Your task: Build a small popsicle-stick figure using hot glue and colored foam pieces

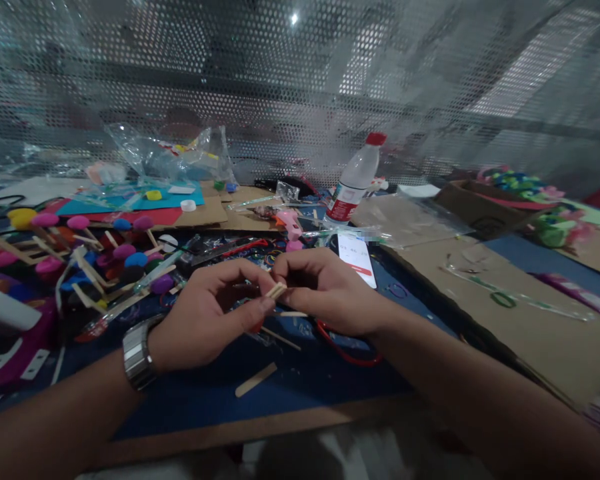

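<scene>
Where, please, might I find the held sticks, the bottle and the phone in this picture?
Held sticks [276, 291]: head view, on their bare wood.
Bottle [357, 175]: head view, on the clear side above the label.
Phone [355, 257]: head view, on the lit screen.

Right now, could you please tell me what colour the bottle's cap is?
The cap is red, seen in the head view.

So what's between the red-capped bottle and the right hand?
In the head view, a lit phone lies between the bottle and the right hand, with clear plastic near its far end.
</scene>
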`<action>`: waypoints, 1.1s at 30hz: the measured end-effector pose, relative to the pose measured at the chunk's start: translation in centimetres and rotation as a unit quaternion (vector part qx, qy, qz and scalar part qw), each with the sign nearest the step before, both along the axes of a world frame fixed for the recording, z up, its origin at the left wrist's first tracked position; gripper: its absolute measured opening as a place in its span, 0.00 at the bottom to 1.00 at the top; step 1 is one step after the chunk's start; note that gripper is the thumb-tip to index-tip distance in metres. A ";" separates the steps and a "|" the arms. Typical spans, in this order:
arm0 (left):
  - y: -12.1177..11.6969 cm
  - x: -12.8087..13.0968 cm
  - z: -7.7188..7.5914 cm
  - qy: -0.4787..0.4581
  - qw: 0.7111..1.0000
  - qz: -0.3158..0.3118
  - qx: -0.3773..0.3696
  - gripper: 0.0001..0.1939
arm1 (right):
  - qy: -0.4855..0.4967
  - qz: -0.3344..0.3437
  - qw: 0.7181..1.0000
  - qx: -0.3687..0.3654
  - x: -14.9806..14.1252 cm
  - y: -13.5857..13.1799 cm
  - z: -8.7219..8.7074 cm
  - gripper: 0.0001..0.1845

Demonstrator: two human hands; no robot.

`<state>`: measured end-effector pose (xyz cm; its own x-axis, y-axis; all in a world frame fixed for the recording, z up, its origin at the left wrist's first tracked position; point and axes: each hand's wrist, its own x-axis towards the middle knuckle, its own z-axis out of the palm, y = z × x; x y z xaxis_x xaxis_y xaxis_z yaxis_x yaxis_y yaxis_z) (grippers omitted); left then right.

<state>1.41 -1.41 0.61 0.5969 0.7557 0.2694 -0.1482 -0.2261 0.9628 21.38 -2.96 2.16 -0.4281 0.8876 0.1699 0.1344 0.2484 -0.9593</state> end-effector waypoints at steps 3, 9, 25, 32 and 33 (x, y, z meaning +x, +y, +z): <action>0.4 -0.1 -0.2 -0.015 0.998 0.006 -0.061 0.09 | 0.035 0.003 0.999 0.012 0.2 0.1 -0.1 0.06; 0.8 0.0 -0.3 -0.084 0.984 -0.036 -0.151 0.10 | 0.097 -0.023 0.993 0.060 0.4 -0.1 -0.2 0.08; 0.7 0.0 -0.3 -0.071 0.983 -0.040 -0.166 0.10 | -0.025 -0.107 0.928 0.355 0.1 -0.6 -0.4 0.07; 0.7 -0.1 -0.4 -0.071 0.983 -0.041 -0.164 0.10 | -0.022 -0.110 0.928 0.355 0.1 -0.6 -0.6 0.07; 0.7 0.0 -0.4 -0.070 0.983 -0.042 -0.164 0.10 | -0.022 -0.117 0.926 0.358 0.2 -0.6 -0.6 0.06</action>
<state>1.36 -0.73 0.20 0.6351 0.7655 0.1033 -0.2901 0.1125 0.9504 21.53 -3.61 1.57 -0.2595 0.6241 0.7370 0.2996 0.7775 -0.5529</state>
